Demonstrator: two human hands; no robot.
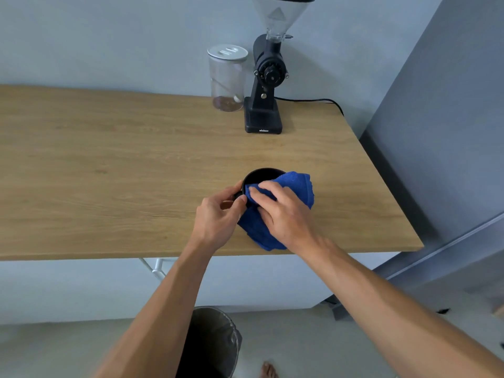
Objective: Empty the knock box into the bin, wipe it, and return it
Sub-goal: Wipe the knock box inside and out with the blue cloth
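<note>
The black round knock box (261, 175) stands on the wooden table (114, 170) near its front right part. My left hand (221, 216) grips its left side. My right hand (283, 214) presses a blue cloth (297, 186) over the box's near rim and right side, with fingers spread on top of the cloth. Part of the cloth hangs down to the table in front of the box. The inside of the box looks dark; I cannot tell what is in it. A grey bin (215, 342) stands on the floor below the table edge, between my forearms.
A black coffee grinder (266, 85) with a clear hopper stands at the back of the table, its cable (313, 100) running right. A clear lidded jar (226, 77) sits to its left. A grey wall panel (436, 132) rises right of the table.
</note>
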